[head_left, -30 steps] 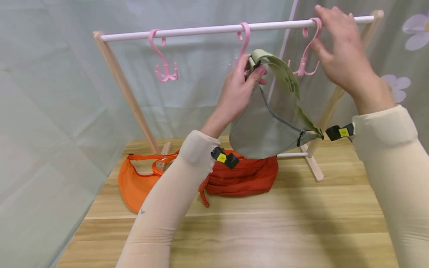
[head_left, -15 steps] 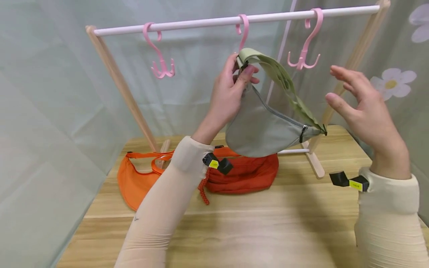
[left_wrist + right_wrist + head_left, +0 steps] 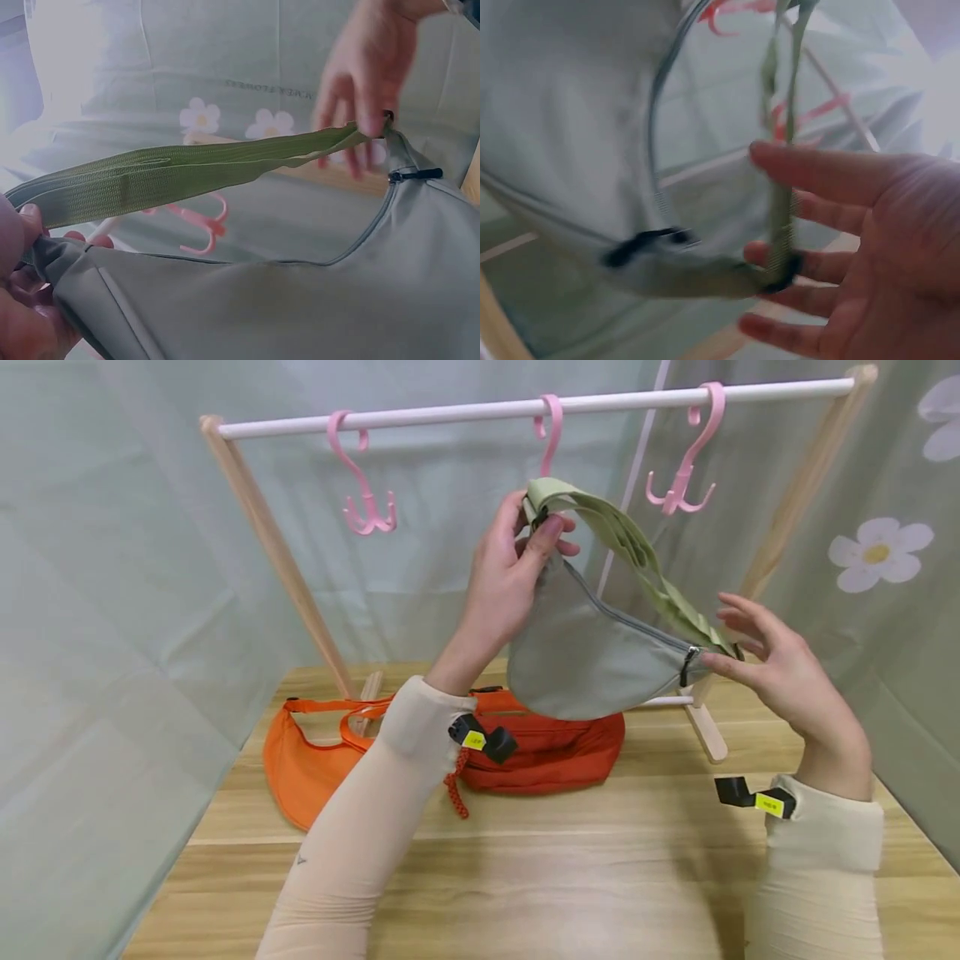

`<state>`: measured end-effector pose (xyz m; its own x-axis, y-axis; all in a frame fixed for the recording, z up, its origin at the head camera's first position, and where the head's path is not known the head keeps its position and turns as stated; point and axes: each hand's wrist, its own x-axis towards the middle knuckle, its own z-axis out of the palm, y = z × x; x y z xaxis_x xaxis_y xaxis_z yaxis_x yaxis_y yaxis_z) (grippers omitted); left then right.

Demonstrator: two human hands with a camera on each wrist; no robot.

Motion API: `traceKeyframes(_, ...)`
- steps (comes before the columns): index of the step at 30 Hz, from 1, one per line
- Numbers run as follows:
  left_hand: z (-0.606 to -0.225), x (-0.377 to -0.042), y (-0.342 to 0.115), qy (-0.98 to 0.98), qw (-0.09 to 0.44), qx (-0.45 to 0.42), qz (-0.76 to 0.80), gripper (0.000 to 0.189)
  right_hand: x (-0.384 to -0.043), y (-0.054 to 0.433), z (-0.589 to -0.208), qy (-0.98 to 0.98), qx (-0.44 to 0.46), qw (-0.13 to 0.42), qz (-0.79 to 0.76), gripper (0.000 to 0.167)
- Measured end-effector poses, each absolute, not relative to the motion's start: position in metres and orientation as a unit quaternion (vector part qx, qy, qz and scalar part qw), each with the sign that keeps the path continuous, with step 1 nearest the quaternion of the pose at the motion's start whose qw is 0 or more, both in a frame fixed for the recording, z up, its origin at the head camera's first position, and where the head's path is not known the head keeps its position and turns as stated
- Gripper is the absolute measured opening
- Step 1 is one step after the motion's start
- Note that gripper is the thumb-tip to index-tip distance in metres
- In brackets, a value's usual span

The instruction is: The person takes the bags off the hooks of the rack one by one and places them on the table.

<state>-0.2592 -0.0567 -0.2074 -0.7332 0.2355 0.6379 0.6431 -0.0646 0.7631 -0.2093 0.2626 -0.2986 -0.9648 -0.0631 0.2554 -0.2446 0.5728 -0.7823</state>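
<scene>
A grey crossbody bag with a green strap hangs tilted in front of the rack. My left hand pinches its upper left corner, where the strap joins, between thumb and fingers. At the lower right corner, beside the black zipper pull, my right hand has its fingers spread loosely around the strap end. In the right wrist view the thumb lies across the strap in front, the other fingers behind it, barely bent. The left wrist view shows the strap stretching between both corners.
Pink hooks hang from the white rail of a wooden-legged rack. Below, an orange bag and a red bag lie on the wooden table. A flower-patterned curtain is at the right.
My right hand has come down from the right-hand hook and rail to the bag's right corner. My left hand keeps its hold, having shifted slightly left and down with the bag.
</scene>
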Motion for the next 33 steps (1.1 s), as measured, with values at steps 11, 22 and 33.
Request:
traceKeyframes(11, -0.23, -0.261, -0.067, -0.654, 0.129, -0.313, -0.676, 0.029, -0.22, 0.267, -0.326, -0.848, 0.062, 0.171, 0.497, 0.051)
traceKeyframes(22, -0.278, -0.269, -0.099, -0.768, -0.006, -0.248, -0.591, 0.036, -0.19, 0.295, -0.312, -0.675, 0.103, 0.204, 0.701, 0.052)
traceKeyframes(33, -0.327, -0.269, -0.09, -0.73, -0.12, -0.243, -0.628, 0.041, -0.172, 0.33, -0.32, -0.748, 0.117, 0.155, 0.634, 0.069)
